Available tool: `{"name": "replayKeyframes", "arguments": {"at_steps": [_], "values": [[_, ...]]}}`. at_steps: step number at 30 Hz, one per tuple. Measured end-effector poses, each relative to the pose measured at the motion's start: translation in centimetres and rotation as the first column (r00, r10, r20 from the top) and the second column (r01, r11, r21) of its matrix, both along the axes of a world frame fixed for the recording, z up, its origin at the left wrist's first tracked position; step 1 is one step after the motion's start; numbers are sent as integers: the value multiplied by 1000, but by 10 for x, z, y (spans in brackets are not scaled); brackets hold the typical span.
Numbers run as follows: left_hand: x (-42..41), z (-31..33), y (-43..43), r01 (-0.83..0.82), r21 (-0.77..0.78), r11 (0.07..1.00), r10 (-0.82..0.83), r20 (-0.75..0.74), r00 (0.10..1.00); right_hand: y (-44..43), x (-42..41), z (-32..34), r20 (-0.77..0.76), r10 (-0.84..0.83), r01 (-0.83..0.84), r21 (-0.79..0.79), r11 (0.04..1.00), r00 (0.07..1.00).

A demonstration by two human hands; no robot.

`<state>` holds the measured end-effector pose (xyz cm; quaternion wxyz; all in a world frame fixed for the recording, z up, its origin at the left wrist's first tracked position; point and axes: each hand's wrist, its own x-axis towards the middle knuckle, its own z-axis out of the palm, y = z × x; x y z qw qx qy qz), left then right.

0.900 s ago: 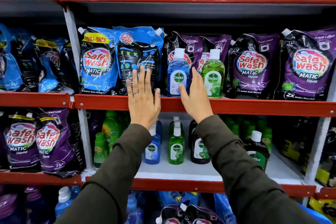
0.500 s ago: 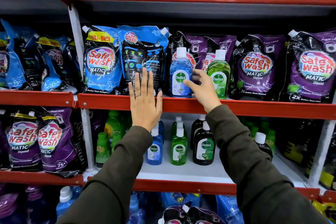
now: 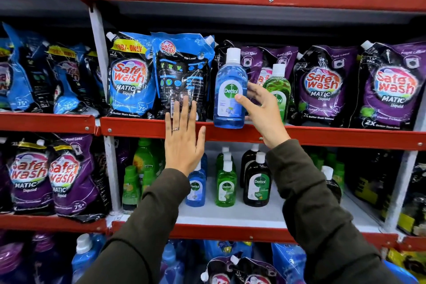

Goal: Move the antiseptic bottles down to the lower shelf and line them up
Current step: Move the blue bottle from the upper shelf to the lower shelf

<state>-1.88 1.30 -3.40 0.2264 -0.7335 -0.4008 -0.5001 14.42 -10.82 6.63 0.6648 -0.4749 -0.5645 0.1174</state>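
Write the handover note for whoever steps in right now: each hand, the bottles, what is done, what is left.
Right hand: gripping the blue Dettol bottle at its side, its base level with the upper shelf lip.
Left hand: open and flat against the shelf edge, holding nothing.
Green Dettol bottle: standing on the upper shelf behind the right hand.
Lower shelf: blue, green and dark Dettol bottles stand near the front, roughly in a row.
Done: blue bottle gripped.
Left: bring both upper bottles down and line them up.
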Motion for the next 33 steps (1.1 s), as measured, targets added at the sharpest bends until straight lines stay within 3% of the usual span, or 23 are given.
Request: {"name": "replayKeyframes", "arguments": {"at_steps": [9,16,27,33], "values": [[-19,-65,-21,96,-56,994,-90,96,991,-11,-21,-73,-21,32,-32,-1,999,999],[-34,-139,-26,150,-224,963,-128,110,986,-4,-32,-145,-42,91,-94,-63,994,995],[-54,-234,-12,-4,-570,822,-66,-103,992,54,-54,-249,-59,-2,-12,-232,973,998],[-57,-249,-8,-44,-575,817,-48,-143,989,84,-60,-276,-141,-10,-34,-304,952,990]]}}
